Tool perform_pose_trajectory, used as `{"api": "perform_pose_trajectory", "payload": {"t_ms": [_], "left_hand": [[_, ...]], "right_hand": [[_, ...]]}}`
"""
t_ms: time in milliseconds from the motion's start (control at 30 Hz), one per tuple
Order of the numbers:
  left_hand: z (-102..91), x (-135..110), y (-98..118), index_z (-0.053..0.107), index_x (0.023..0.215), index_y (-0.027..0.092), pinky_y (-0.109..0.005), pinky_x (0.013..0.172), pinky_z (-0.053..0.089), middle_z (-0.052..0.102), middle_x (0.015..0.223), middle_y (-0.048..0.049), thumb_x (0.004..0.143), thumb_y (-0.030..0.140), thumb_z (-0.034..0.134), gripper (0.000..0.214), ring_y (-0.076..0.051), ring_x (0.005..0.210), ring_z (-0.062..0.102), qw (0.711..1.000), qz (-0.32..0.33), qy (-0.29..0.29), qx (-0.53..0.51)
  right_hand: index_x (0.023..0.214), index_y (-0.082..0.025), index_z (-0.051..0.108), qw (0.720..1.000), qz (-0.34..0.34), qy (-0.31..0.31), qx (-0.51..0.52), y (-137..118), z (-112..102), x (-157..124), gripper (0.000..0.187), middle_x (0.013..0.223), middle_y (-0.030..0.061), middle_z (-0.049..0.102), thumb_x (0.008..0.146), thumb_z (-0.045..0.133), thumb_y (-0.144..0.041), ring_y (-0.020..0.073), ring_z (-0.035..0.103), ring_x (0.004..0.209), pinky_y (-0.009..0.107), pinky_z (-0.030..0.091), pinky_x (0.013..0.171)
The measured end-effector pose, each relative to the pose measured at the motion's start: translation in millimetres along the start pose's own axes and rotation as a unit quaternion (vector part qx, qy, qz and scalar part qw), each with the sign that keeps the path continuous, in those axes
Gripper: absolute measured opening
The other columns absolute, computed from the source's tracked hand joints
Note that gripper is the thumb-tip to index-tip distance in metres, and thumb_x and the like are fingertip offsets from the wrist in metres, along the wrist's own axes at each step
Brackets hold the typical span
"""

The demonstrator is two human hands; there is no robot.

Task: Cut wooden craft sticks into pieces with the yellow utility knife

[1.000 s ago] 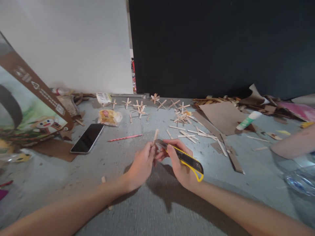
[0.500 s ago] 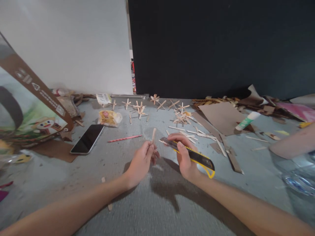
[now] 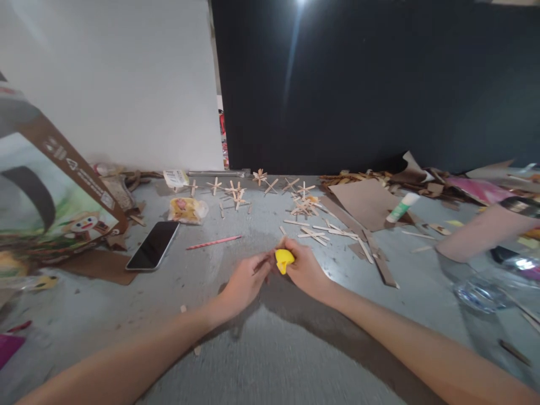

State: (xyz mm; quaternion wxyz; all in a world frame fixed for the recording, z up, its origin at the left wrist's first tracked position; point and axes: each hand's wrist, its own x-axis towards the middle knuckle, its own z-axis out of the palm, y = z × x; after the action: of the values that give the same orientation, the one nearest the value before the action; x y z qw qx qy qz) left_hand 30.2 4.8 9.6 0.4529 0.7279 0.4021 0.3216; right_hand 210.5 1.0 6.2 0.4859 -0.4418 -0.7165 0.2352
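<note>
My right hand [image 3: 307,271] is closed around a utility knife [image 3: 284,260], whose yellow rear end points at me. Its blade is hidden from view. Close beside it, my left hand [image 3: 247,282] has its fingers pinched together on a wooden craft stick, mostly hidden by the fingers. The fingertips of both hands meet or nearly meet above the grey table. Loose craft sticks [image 3: 314,236] lie just beyond my right hand. Farther back, small star and cross shapes made of sticks [image 3: 239,196] are spread out.
To the left are a phone [image 3: 153,245], a red striped pencil [image 3: 214,242], a snack packet [image 3: 187,210] and a printed bag [image 3: 84,191]. Rightward lie cardboard [image 3: 360,202], a glue stick [image 3: 403,207], a pinkish bottle [image 3: 472,230] and a clear plastic item [image 3: 481,293].
The knife has turned in my right hand, so its yellow end now faces me. My right hand has moved left, close to my left hand. The view has shifted slightly.
</note>
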Motion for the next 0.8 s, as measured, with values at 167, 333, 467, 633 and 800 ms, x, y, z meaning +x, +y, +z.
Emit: {"api": "perform_pose_trajectory", "payload": {"t_ms": [167, 333, 467, 633, 800], "left_hand": [[2.2, 1, 1, 0.063, 0.105, 0.02, -0.027, 0.064, 0.043, 0.07, 0.081, -0.0029, 0.097, 0.045, 0.047, 0.031, -0.016, 0.065, 0.059, 0.999, 0.017, 0.026, -0.04], [4.0, 6, -3, 0.055, 0.1, 0.021, -0.027, 0.059, 0.043, 0.071, 0.078, -0.0033, 0.093, 0.037, 0.047, 0.019, -0.016, 0.059, 0.059, 0.99, -0.024, 0.093, -0.107], [3.7, 8, -4, 0.054, 0.097, 0.022, -0.027, 0.057, 0.041, 0.07, 0.074, -0.0024, 0.089, 0.031, 0.047, 0.014, -0.016, 0.058, 0.057, 0.989, -0.027, 0.099, -0.108], [4.1, 9, -6, 0.055, 0.096, 0.021, -0.027, 0.056, 0.041, 0.071, 0.073, -0.002, 0.087, 0.028, 0.046, 0.014, -0.014, 0.056, 0.057, 0.987, -0.025, 0.109, -0.114], [3.9, 11, -7, 0.055, 0.094, 0.022, -0.026, 0.055, 0.041, 0.07, 0.072, -0.0014, 0.086, 0.026, 0.047, 0.012, -0.014, 0.054, 0.057, 0.985, -0.032, 0.113, -0.13]], "right_hand": [[0.073, -0.021, 0.059, 0.988, 0.104, -0.087, -0.076, -13, -39, 15, 0.026, 0.066, -0.0019, 0.058, 0.087, 0.059, -0.042, 0.0157, 0.05, 0.063, 0.026, 0.037, 0.059], [0.073, -0.019, 0.068, 0.909, 0.164, -0.317, -0.214, 0, -83, 3, 0.027, 0.065, 0.0005, 0.063, 0.086, 0.064, -0.043, 0.0153, 0.051, 0.06, 0.027, 0.033, 0.057], [0.072, -0.019, 0.07, 0.853, 0.216, -0.39, -0.273, 13, -106, -17, 0.019, 0.065, 0.0023, 0.066, 0.083, 0.069, -0.035, 0.0155, 0.055, 0.06, 0.028, 0.032, 0.058], [0.066, -0.02, 0.07, 0.825, 0.263, -0.387, -0.318, 11, -137, -19, 0.013, 0.058, 0.0014, 0.063, 0.075, 0.075, -0.026, 0.0155, 0.054, 0.052, 0.029, 0.03, 0.054], [0.069, -0.018, 0.069, 0.824, 0.229, -0.33, -0.4, 13, -156, 6, 0.021, 0.066, 0.0047, 0.067, 0.078, 0.08, -0.033, 0.0172, 0.058, 0.058, 0.029, 0.033, 0.055]]}}
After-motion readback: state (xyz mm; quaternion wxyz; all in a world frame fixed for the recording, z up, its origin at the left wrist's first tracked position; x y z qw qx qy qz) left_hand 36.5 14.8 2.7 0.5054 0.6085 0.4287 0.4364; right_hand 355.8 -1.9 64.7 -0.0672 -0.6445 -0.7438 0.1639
